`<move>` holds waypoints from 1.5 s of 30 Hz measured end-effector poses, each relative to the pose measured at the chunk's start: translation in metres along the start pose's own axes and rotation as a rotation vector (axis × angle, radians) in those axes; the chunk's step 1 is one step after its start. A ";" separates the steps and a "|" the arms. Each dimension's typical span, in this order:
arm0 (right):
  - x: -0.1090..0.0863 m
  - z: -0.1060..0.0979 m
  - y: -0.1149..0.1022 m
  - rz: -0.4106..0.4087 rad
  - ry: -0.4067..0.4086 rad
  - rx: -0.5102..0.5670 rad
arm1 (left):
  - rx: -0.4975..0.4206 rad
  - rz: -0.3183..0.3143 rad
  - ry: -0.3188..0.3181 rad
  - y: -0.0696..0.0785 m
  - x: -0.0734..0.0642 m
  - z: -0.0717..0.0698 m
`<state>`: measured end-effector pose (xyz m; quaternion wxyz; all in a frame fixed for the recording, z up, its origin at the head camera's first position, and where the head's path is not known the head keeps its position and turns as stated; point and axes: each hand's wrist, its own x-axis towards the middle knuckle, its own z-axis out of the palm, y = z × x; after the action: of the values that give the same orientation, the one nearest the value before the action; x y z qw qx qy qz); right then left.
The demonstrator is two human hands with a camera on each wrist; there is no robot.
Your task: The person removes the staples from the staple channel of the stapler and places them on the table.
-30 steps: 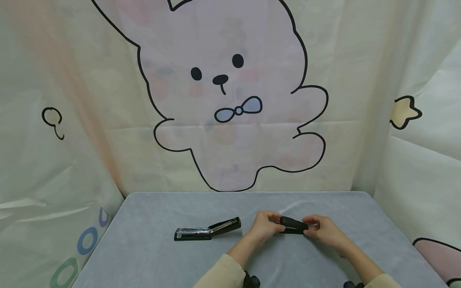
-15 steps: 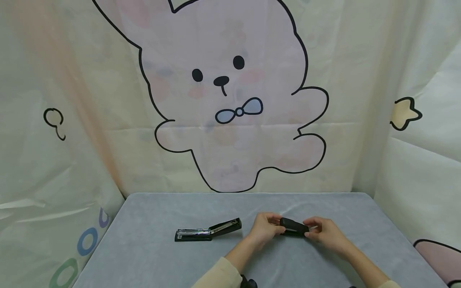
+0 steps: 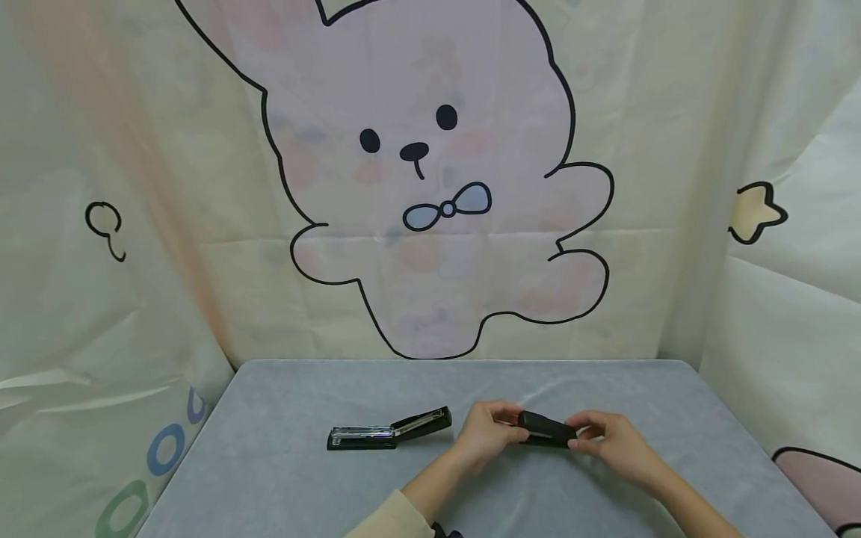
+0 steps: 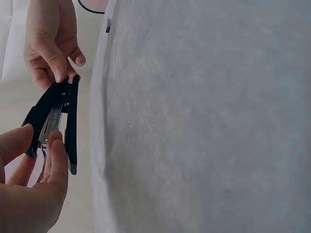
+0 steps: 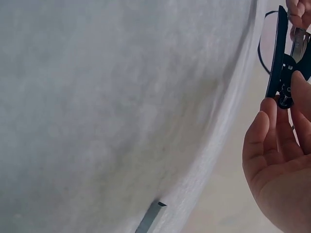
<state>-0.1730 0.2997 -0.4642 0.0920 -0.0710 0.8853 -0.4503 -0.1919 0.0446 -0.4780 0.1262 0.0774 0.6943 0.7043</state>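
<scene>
Both forearms extend forward over the grey cloth-covered table [image 3: 282, 486] and angle inward, the left hand [image 3: 486, 437] and the right hand [image 3: 613, 447] facing each other with a black stapler [image 3: 548, 430] between them, right of the table's middle. A cream sleeve [image 3: 393, 515] covers the left forearm up to near the wrist.

Left hand: fingers bent and only partly parted, gripping the stapler's front end. In the left wrist view the thumb [image 4: 15, 144] bears on the outside of the top cover, while the forefinger [image 4: 56, 158] reaches into the gap beside the metal staple channel [image 4: 52, 120].

Right hand: thumb and fingertips drawn close together, pinching the hinge end; the remaining fingers are bent loosely.

The held stapler stands partly open, cover and base forming a narrow wedge. In the head view its cover slopes down toward the right hand. Whether its base touches the cloth cannot be determined.

A second stapler [image 3: 393, 432], black with its metal channel exposed, lies on the table left of the hands, apart from both and folded wide open, one arm raised at a slant.
</scene>
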 end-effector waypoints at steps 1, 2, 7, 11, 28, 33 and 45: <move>-0.001 0.000 -0.001 -0.009 -0.003 -0.003 | -0.006 0.001 -0.004 0.000 -0.002 -0.001; -0.003 0.000 -0.001 -0.014 -0.007 -0.002 | -0.006 0.005 -0.008 0.000 -0.003 -0.002; -0.009 0.004 -0.003 -0.027 -0.025 0.028 | -0.012 0.020 -0.025 0.002 -0.012 -0.006; -0.012 0.007 -0.007 -0.028 -0.053 0.053 | -0.014 0.017 -0.040 0.004 -0.021 -0.012; -0.021 0.029 -0.018 -0.155 -0.212 0.059 | 0.006 -0.076 -0.069 0.006 -0.058 -0.037; -0.019 0.040 -0.020 -0.191 -0.255 0.047 | 0.000 -0.094 -0.059 0.001 -0.070 -0.045; -0.022 0.064 -0.026 -0.189 -0.350 0.105 | 0.037 -0.110 -0.064 -0.010 -0.091 -0.059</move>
<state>-0.1360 0.2387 -0.4775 0.2052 -0.2258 0.8206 -0.4833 -0.1214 -0.0381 -0.4832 0.1853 0.0640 0.7059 0.6806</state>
